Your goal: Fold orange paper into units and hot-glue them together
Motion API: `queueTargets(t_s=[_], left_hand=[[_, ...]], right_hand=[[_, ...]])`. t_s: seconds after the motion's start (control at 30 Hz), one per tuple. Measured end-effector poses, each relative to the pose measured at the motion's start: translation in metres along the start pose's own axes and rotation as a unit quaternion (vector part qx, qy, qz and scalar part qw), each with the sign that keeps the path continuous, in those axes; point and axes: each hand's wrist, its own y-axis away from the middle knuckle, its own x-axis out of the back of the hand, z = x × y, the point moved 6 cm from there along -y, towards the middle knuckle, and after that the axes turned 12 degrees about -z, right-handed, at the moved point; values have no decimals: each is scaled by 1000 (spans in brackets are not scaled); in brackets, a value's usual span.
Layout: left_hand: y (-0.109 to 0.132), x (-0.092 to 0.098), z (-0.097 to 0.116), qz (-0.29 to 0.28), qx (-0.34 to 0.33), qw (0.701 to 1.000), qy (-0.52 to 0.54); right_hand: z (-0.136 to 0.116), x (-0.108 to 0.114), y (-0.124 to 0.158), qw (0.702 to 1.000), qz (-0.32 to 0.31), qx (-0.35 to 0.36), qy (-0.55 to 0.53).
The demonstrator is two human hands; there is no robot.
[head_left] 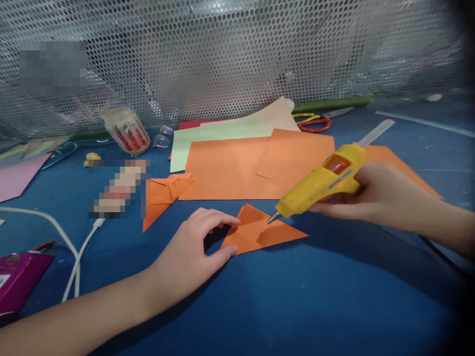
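Note:
My right hand (pixel 365 198) is wrapped round the handle of a yellow hot glue gun (pixel 315 185), with a clear glue stick (pixel 377 132) jutting from its back. The metal nozzle points down and left, at or just above a folded orange paper (pixel 260 232); whether it touches I cannot tell. That paper lies on the blue table, roughly triangular, its tip to the right. My left hand (pixel 193 249) holds its left side, thumb at the front edge and fingertips at the back edge. Another folded orange paper piece (pixel 163 195) rests behind my left hand.
Behind lie orange sheets (pixel 222 170) and pale green paper (pixel 230 129). Scissors (pixel 315 122), a jar with red contents (pixel 128 131) and a metal mesh panel (pixel 222 59) are at the back. White cables (pixel 76 252) and a purple object (pixel 24 277) are on the left.

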Motion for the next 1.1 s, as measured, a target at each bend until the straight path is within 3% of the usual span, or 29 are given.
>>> queueTargets(t_s=[0.1, 0.27, 0.6, 0.77, 1.1], left_hand=[[-1, 2, 1, -1, 7, 1000, 13], [-2, 2, -1, -19, 27, 999, 34], [-7, 4, 0, -48, 84, 993, 64], [-8, 5, 3, -65, 99, 990, 76], [-4, -1, -7, -32, 85, 991, 96]], right_hand=[[-23, -7, 1, 1000, -16, 24, 1], [-38, -10, 10, 996, 33, 54, 59], [-33, -19, 21, 957, 98, 185, 202], [-37, -18, 23, 942, 102, 214, 238], [-38, -21, 27, 930, 93, 245, 259]])
